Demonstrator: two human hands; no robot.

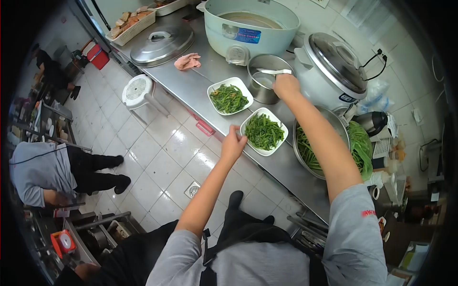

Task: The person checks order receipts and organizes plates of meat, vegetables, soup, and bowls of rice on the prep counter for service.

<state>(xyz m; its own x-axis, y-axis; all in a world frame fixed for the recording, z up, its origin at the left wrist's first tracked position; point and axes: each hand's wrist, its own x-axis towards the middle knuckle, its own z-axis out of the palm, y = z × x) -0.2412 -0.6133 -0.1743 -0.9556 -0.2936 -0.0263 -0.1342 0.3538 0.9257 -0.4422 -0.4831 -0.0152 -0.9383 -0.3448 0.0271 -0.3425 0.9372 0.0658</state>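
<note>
White bowl (pixel 268 153) of chopped greens (pixel 262 132), at the tabletop's (pixel 288 172) front edge; left hand (pixel 233 146) with fingers touching its rim, firmness of grip cannot be told. Second bowl (pixel 241 86) of greens, just beside, near the same edge. Steel pot (pixel 265 97), behind the bowls; right hand (pixel 287 86) over its rim, closed around a white handle (pixel 269 72). Rice cooker (pixel 329 71), toward the back edge.

Grey short-sleeved shirt (pixel 267 267), red marking (pixel 368 213) on right sleeve (pixel 350 233), black apron (pixel 255 244), dark footwear (pixel 235 199)
</note>
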